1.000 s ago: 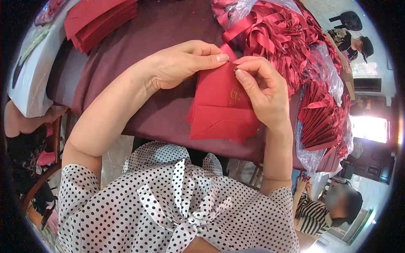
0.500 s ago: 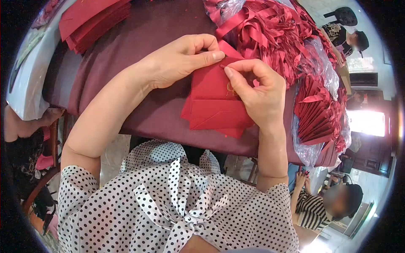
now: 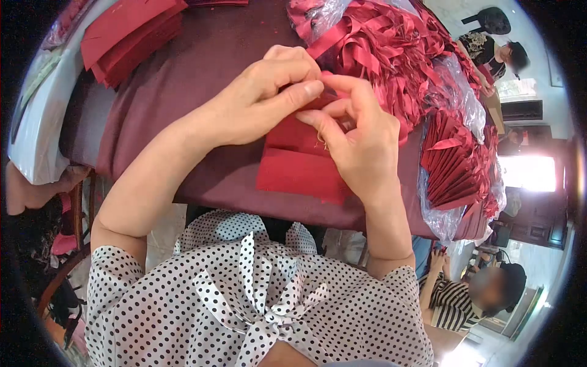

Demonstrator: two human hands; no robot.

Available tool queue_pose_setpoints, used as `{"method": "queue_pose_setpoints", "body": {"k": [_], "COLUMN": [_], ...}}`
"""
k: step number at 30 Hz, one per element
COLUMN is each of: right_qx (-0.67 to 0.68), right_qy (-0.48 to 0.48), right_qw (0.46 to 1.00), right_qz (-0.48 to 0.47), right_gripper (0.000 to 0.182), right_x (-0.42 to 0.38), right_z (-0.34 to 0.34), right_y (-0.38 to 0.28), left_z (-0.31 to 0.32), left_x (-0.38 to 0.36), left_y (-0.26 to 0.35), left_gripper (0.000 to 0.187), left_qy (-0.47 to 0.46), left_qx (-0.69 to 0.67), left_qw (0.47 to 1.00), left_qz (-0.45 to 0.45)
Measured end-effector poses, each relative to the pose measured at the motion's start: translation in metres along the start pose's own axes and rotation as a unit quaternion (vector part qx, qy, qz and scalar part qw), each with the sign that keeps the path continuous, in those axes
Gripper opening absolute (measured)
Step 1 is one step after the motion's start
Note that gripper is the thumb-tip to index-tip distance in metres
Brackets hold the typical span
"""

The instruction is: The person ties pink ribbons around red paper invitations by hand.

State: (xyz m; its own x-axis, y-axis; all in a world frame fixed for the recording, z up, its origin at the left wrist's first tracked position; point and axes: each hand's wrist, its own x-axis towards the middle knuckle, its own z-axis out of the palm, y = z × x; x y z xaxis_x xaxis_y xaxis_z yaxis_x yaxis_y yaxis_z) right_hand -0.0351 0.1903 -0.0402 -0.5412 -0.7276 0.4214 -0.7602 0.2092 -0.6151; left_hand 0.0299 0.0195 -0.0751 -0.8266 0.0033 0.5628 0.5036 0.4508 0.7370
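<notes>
Red paper pieces (image 3: 299,174) with a bit of gold print lie near the table's front edge, below my hands. My left hand (image 3: 269,92) is closed at their upper end, thumb against the curled fingers. My right hand (image 3: 361,131) meets it there, with its fingers bent and its thumb over the red paper. Both hands are at the upper edge of the red piece, and what each pinches is hidden between the fingers. A heap of red ribbons (image 3: 391,55) lies just beyond my right hand.
A stack of red paper (image 3: 131,40) lies at the back left of the dark red tablecloth (image 3: 202,37). Fanned red pieces (image 3: 452,165) rest on clear plastic at the right. Two people (image 3: 455,300) (image 3: 489,55) are at the right; another person's bare limb shows at left.
Both hands have come closer together and now cover the upper end of the red paper. The left hand has moved slightly down, and the right hand's fingers have shifted left.
</notes>
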Motion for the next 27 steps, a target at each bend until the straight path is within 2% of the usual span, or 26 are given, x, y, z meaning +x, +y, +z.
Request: {"method": "queue_pose_setpoints", "body": {"k": [4,6,8,10,11,13,17,19,21,23,24,25,26,27], "right_qx": [-0.013,-0.024,-0.048,-0.064,-0.090,-0.140,-0.136,-0.105,-0.119,-0.109,-0.111,-0.114,-0.099,-0.079], "right_qy": [-0.011,-0.009,-0.010,-0.018,-0.031,-0.056,-0.070,-0.086,-0.090,-0.077,-0.074,-0.072,-0.065,-0.061], "right_qw": [1.000,1.000,0.998,0.996,0.993,0.981,0.977,0.985,0.984,0.988,0.989,0.989,0.992,0.993], "right_qz": [-0.009,-0.015,-0.041,-0.057,-0.072,-0.118,-0.150,-0.104,-0.098,-0.072,-0.068,-0.065,-0.035,-0.063], "right_gripper": [0.023,0.022,0.022,0.023,0.022,0.018,0.021,0.025,0.023,0.023,0.022,0.022,0.022,0.023], "right_x": [-0.003,-0.005,-0.008,-0.010,-0.010,-0.013,-0.016,-0.014,-0.013,-0.015,-0.017,-0.019,-0.021,-0.020], "right_z": [-0.002,-0.004,-0.003,-0.001,-0.002,-0.002,-0.002,-0.007,-0.019,-0.027,-0.032,-0.038,-0.040,-0.043], "right_y": [0.004,0.001,-0.002,-0.004,-0.008,-0.010,-0.011,-0.016,-0.027,-0.031,-0.036,-0.042,-0.044,-0.039], "left_z": [-0.010,-0.015,-0.023,-0.029,-0.030,-0.034,-0.034,-0.032,-0.030,-0.040,-0.056,-0.065,-0.069,-0.070], "left_x": [0.003,0.004,0.005,0.005,0.005,0.006,0.007,0.007,0.007,0.007,0.006,0.006,0.007,0.006], "left_y": [-0.001,0.006,0.005,0.005,0.003,0.008,0.009,0.010,0.011,0.006,0.010,0.007,-0.001,-0.007], "left_gripper": [0.023,0.024,0.018,0.012,0.012,0.012,0.012,0.013,0.016,0.017,0.014,0.012,0.012,0.011], "left_qy": [-0.012,-0.054,-0.083,-0.155,-0.165,-0.196,-0.256,-0.253,-0.202,-0.113,-0.072,-0.022,-0.005,0.012], "left_qx": [-0.058,-0.172,-0.166,-0.116,-0.137,-0.120,-0.037,-0.013,0.002,0.127,0.191,0.192,0.140,0.088], "left_qw": [0.998,0.977,0.975,0.973,0.966,0.964,0.962,0.964,0.978,0.980,0.978,0.981,0.990,0.996], "left_qz": [-0.024,-0.117,-0.122,-0.124,-0.147,-0.134,-0.086,-0.077,0.044,0.099,0.035,0.012,-0.009,-0.031]}}
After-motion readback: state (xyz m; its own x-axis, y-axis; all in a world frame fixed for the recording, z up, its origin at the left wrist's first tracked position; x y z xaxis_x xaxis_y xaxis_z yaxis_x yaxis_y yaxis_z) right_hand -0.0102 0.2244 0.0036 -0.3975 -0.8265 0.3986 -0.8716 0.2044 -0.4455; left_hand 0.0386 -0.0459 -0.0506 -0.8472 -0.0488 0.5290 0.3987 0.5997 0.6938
